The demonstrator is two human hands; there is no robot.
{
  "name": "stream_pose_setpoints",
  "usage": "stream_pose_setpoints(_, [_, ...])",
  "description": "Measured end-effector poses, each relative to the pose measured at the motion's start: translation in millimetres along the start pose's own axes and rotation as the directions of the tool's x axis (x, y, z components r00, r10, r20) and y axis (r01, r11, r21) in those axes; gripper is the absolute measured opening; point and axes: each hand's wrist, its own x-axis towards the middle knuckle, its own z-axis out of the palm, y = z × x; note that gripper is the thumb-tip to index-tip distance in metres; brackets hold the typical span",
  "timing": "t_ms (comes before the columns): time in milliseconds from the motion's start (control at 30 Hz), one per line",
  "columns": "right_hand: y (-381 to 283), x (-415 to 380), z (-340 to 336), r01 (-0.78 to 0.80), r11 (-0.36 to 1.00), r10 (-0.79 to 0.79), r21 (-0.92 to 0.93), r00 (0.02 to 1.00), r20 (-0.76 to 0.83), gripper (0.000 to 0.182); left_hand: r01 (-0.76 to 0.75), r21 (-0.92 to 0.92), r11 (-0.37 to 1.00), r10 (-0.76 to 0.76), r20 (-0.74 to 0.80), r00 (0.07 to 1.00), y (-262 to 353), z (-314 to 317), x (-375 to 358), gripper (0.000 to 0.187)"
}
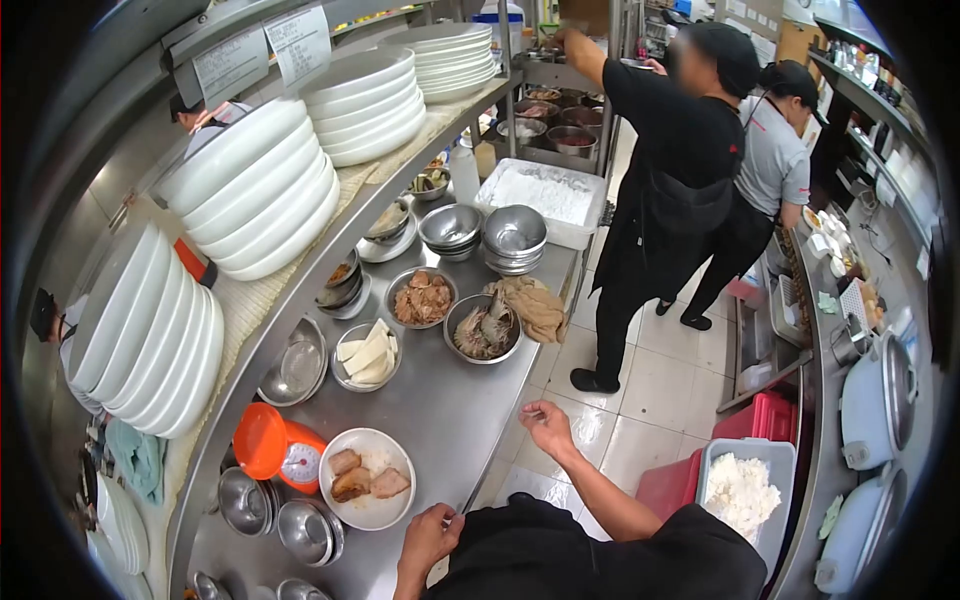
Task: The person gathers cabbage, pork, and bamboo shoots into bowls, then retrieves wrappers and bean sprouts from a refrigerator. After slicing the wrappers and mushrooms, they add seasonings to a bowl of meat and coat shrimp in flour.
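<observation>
My left hand point(432, 537) is by the front edge of the steel counter, fingers curled in, with nothing visible in it. Right beside it stands a white bowl point(377, 508) holding a few pieces of browned meat point(350, 484). My right hand point(547, 425) is raised over the floor, clear of the counter, its fingers loosely bent and apart and holding nothing. Nearest to it on the counter is a metal bowl of raw prawns point(482, 330). An orange kitchen scale point(300, 462) sits behind the white bowl.
Bowls of shredded meat point(423, 298) and white slices point(367, 355) stand on the counter, a tan cloth point(530, 308) near its edge. Stacked plates point(250, 190) line the shelf above. One person point(670, 180) reaches up ahead; another point(775, 150) works at right. A rice tub point(742, 495) is behind my right arm.
</observation>
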Motion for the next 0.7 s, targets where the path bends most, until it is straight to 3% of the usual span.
stream_pose_setpoints(133, [13,-22,-12,-0.064,0.997,0.064,-0.049,0.998,-0.013,0.022,-0.093,-0.008,0.996,0.093,0.029,0.995,-6,-7,21,0.025])
stream_pose_setpoints(267, [26,-39,-25,-0.185,0.938,0.179,-0.294,0.983,-0.050,0.024,-0.181,-0.034,0.983,0.182,0.006,0.983,-13,-10,32,0.024])
stream_pose_setpoints(333, [33,-41,-30,-0.076,0.965,0.049,-0.250,0.992,-0.114,0.025,-0.196,-0.134,0.972,0.197,0.001,0.980,-8,-11,37,0.022])
stream_pose_setpoints(367, [29,-42,-33,-0.123,0.966,0.100,-0.226,0.989,-0.109,0.027,-0.179,-0.144,0.973,0.182,0.013,0.983,-14,-5,43,0.022])
stream_pose_setpoints(433, [21,-41,-36,-0.174,0.961,0.157,-0.216,0.983,-0.091,0.029,-0.106,-0.433,0.895,0.151,0.071,0.986,-31,12,64,0.023])
stream_pose_setpoints(467, [13,-43,-35,-0.178,0.959,0.165,-0.220,0.983,-0.076,0.029,-0.090,-0.435,0.896,0.134,0.072,0.988,-28,15,74,0.023])
stream_pose_setpoints(533, [-4,-37,-36,-0.291,0.954,0.288,-0.075,0.956,-0.047,0.029,0.140,-0.816,0.561,0.024,0.185,0.982,-14,17,107,0.030])
stream_pose_setpoints(667, [22,14,-35,-0.159,0.981,0.152,-0.111,0.986,-0.068,0.029,0.196,-0.909,0.368,-0.067,0.184,0.981,13,18,200,0.050])
stream_pose_setpoints(700, [20,29,-37,-0.126,0.990,0.122,-0.058,0.990,-0.069,0.026,0.180,-0.894,0.411,-0.100,0.152,0.983,18,16,227,0.051])
